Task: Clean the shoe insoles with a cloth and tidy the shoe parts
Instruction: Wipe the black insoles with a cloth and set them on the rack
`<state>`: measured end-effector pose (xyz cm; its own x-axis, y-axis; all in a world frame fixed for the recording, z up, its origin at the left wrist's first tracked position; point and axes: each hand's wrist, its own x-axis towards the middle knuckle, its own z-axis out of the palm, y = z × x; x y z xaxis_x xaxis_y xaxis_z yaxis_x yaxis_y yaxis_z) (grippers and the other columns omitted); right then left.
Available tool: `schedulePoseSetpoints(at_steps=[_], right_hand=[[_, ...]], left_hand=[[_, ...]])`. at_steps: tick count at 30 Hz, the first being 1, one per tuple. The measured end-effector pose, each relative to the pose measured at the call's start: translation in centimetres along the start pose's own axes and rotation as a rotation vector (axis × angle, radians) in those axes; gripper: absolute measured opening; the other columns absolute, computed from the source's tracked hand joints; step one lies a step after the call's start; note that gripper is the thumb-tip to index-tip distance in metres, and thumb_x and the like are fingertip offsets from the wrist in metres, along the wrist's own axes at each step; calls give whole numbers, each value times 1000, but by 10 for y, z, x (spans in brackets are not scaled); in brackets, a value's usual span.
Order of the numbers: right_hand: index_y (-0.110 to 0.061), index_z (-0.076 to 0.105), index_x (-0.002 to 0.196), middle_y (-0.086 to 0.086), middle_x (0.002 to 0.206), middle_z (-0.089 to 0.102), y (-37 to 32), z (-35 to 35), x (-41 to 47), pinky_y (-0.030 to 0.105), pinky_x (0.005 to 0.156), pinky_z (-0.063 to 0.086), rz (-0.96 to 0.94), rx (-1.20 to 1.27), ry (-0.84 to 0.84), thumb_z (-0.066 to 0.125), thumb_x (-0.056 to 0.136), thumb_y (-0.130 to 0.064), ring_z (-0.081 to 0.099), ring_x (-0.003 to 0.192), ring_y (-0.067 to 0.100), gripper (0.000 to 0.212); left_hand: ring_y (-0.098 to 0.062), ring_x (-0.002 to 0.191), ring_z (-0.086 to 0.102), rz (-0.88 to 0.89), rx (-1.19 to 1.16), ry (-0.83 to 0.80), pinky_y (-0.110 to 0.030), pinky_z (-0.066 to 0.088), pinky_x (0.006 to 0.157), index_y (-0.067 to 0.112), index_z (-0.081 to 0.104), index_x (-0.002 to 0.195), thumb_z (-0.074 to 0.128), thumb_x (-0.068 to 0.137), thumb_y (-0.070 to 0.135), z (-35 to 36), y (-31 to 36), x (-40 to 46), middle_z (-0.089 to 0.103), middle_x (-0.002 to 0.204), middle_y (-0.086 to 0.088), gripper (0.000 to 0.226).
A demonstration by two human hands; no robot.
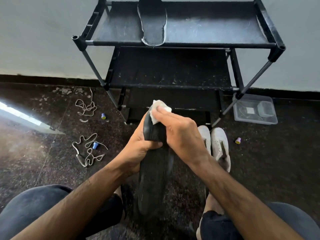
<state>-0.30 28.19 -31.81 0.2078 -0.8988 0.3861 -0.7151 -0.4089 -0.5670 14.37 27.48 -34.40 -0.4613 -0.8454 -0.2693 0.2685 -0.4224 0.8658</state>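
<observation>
- Two bare hands work on one long, dark, matte insole (153, 172), a flat flexible tongue shape that runs from between the person's knees up to the grip.
- Left hand (138, 144) grasps the insole from its left edge, fingers curled behind and thumb clamped across the front.
- Right hand (180, 134) lies with straight fingers pressing a small crumpled white cloth (160, 110) flat against the insole's top end, just above the left hand's grip.
- Second insole (153, 23), dark with a pale frayed rim, lies on the top fabric shelf of a black tube-framed rack (216, 44), well beyond the grip.
- Right of the grip, a pair of white perforated shoes (220, 146) stands on the speckled floor.
- Left of the grip, two loose pale laces (88, 153) coil on the floor.
</observation>
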Motion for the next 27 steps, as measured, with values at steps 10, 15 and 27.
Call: schedulePoseSetpoints(at_steps=[10, 15, 27], right_hand=[[0, 66, 128, 11, 132, 67, 20, -17, 8, 35, 104, 53, 29, 182, 149, 62, 92, 8, 62, 126, 16, 38], [-5, 60, 138, 11, 140, 61, 46, -8, 5, 35, 108, 49, -128, -167, -70, 51, 92, -1, 59, 130, 22, 47], [-1, 59, 137, 14, 145, 56, 32, -5, -5, 38, 111, 46, -225, -157, -64, 56, 95, 4, 53, 136, 23, 43]], left_hand=[[-51, 115, 61, -19, -79, -52, -70, 54, 82, 30, 39, 151, 48, 82, -29, 10, 6, -2, 52, 140, -28, 91], [-58, 113, 58, -32, -90, -126, -77, 47, 89, 37, 41, 150, 49, 82, -24, 10, 9, -5, 53, 138, -32, 92], [-37, 115, 65, -18, -55, 44, -50, 58, 93, 29, 44, 149, 57, 75, -20, 2, 11, -1, 65, 133, -17, 89]])
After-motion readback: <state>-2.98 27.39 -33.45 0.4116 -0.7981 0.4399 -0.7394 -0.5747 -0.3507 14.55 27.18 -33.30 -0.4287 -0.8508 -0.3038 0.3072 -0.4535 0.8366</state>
